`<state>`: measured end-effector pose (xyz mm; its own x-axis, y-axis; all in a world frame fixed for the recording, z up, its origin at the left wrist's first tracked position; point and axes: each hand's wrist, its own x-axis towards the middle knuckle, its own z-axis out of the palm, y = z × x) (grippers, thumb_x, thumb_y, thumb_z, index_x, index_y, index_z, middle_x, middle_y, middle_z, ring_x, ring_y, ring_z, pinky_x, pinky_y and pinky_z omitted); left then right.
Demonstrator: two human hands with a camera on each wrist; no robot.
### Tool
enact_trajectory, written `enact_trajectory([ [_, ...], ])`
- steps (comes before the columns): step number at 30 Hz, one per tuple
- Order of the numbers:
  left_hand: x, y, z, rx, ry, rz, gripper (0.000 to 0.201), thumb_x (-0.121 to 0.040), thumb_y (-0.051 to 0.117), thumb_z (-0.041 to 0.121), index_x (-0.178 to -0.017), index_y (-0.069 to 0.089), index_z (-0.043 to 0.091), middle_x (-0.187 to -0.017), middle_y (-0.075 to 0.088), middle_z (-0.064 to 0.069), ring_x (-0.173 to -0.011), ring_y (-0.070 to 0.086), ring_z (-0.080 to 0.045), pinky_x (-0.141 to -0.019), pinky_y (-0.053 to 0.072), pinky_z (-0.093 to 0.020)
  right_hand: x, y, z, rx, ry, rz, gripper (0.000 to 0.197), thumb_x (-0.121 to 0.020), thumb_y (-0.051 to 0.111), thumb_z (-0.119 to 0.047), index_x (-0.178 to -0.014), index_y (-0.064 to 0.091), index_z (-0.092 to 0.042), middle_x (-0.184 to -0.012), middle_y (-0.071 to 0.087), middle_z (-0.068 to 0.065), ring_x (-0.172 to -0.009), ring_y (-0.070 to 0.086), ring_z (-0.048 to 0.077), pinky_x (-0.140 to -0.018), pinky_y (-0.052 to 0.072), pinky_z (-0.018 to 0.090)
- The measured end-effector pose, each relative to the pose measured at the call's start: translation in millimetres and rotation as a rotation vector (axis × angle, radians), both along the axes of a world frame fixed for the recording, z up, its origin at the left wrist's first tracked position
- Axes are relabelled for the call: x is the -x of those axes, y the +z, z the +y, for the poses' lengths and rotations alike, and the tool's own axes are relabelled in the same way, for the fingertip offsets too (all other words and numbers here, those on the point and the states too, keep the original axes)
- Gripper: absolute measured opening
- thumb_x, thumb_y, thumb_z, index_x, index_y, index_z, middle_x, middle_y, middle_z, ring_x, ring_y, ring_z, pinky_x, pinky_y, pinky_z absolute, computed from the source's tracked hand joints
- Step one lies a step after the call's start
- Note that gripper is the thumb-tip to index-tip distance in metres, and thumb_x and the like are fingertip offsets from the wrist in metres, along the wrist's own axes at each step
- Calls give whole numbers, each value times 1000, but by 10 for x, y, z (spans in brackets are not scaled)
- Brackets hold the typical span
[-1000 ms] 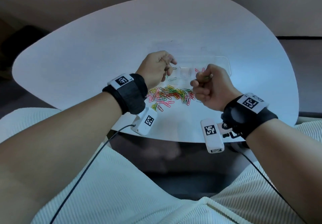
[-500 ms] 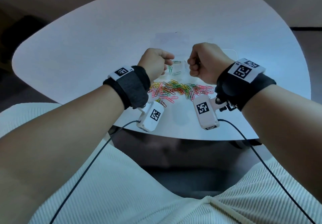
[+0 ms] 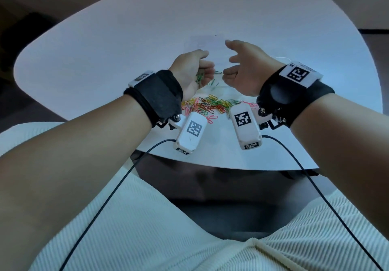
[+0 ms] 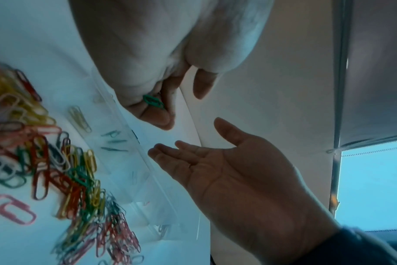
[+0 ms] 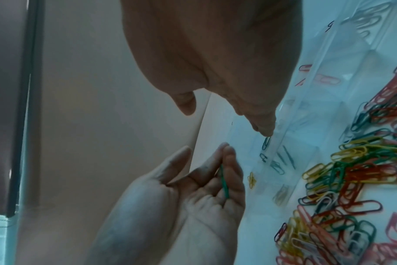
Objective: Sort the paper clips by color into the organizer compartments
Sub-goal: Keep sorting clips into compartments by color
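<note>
A mixed pile of coloured paper clips [image 3: 212, 106] lies on the white table [image 3: 126, 49] just below both wrists. Behind it stands the clear organizer [image 5: 324, 59], with a few green clips [image 4: 113, 143] in one compartment and pink ones [image 5: 326, 80] in another. My left hand [image 3: 189, 68] is turned palm inward, its curled fingers holding green paper clips [image 4: 152, 101] over the organizer's left end. Facing it, my right hand [image 3: 246, 64] hovers with fingers spread and holds nothing. One dark green clip [image 5: 266, 143] sits just under its fingertips at the organizer's wall.
A yellow clip [image 5: 252, 178] lies in the compartment beside the green ones. The table's near edge [image 3: 210, 164] runs just below the wrist cameras, with my lap under it. Bare tabletop stretches behind and to both sides of the organizer.
My right hand rose from beside the pile as a fist, moved over the organizer and opened. My left hand rolled palm inward, keeping its green clips.
</note>
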<state>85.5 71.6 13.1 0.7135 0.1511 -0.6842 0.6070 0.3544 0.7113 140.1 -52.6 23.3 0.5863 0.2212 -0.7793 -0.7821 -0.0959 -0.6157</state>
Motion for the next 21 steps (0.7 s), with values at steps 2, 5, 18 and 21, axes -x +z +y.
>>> enact_trajectory([
  [2,-12,-26,3,120,8,0,54,-97,50,36,-128,48,-9,-114,59,-20,-94,63,-23,-77,55,-24,36,23,-57,-26,-36,-24,71,-95,55,-43,-149,27,-7,-139,42,27,-128,45,36,-102,42,34],
  [5,-12,-57,-19,262,-33,-21,78,-97,47,46,-147,19,-7,-148,33,-25,-135,39,-32,-110,39,-34,107,32,-180,-31,-101,-61,64,-96,54,-42,-146,34,-8,-130,49,21,-119,55,30,-94,47,30],
  [18,236,3,-165,-706,-615,-384,9,-88,63,20,-96,68,20,-87,67,3,-79,62,-12,-73,50,-22,411,-71,-843,317,293,-415,9,-93,60,-20,-90,66,-15,-77,69,3,-63,63,19,-55,51,26],
  [21,345,-149,-125,-1011,-947,-337,5,-85,64,22,-87,67,26,-76,59,15,-77,59,-9,-70,47,-24,501,-220,-988,605,555,-591,13,-90,64,-19,-78,70,-21,-70,68,-5,-56,60,5,-47,45,15],
])
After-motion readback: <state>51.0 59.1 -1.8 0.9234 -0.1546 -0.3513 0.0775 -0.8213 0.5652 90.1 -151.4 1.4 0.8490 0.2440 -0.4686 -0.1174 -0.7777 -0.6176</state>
